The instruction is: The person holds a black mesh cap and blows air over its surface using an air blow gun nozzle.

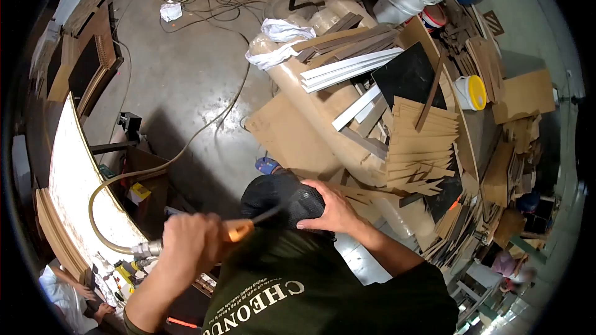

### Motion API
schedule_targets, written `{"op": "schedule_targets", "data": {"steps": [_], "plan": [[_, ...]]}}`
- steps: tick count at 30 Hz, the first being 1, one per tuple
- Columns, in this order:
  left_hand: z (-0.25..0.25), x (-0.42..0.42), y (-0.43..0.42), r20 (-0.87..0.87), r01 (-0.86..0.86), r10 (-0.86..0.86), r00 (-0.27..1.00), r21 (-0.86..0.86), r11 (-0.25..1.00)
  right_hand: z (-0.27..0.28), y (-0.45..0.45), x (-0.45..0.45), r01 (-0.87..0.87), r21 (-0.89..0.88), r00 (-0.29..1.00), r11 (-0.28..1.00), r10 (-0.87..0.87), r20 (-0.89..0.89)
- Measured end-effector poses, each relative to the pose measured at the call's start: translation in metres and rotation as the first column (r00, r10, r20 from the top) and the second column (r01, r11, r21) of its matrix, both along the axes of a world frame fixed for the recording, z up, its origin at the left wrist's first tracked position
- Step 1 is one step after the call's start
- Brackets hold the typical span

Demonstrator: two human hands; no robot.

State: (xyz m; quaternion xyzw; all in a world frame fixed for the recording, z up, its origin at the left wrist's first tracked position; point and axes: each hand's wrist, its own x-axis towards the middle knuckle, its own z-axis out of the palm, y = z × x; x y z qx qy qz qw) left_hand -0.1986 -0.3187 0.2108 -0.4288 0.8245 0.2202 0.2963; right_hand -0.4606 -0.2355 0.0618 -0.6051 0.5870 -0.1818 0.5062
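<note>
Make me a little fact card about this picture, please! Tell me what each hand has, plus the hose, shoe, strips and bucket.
Left hand: wrapped round an orange-handled tool, its thin tip blurred
Right hand: on a dark mesh-covered thing; I can't tell exactly what
Hose: curves round to the left hand
Shoe: blue, partly hidden
White strips: on the scrap pile
Yellow-lidded bucket: right of the scrap pile

Dark green shirt at bottom centre, short sleeves, white lettering across it, blue shoe mid-frame.
</note>
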Motion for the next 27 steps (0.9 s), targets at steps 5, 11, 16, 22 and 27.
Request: {"op": "schedule_targets", "data": {"steps": [5, 11, 16, 22, 27], "plan": [[-0.006, 0.012, 0.006, -0.159, 0.028, -0.026, 0.987, 0.011, 1.0, -0.004, 0.004, -0.002, 0.06, 0.018, 0.995, 0.998, -0.061, 0.074], [-0.011, 0.013, 0.004, -0.043, -0.018, 0.021, 0.999, 0.074, 0.997, -0.021, 0.001, -0.01, 0.11, 0.313, 0.947, 0.943, -0.195, 0.256], [-0.015, 0.019, 0.013, -0.121, 0.041, -0.035, 0.992, 0.05, 0.998, -0.015, -0.011, 0.002, 0.13, 0.348, 0.986, 0.928, -0.157, 0.05], [-0.01, 0.024, 0.009, -0.07, 0.058, -0.059, 0.996, -0.018, 0.998, -0.022, -0.012, 0.01, 0.149, 0.264, 0.989, 0.953, -0.142, -0.045], [-0.018, 0.024, -0.002, -0.123, -0.003, -0.02, 0.992, -0.188, 0.982, -0.017, -0.012, 0.014, 0.123, 0.265, 0.992, 0.956, -0.11, -0.065]]}}
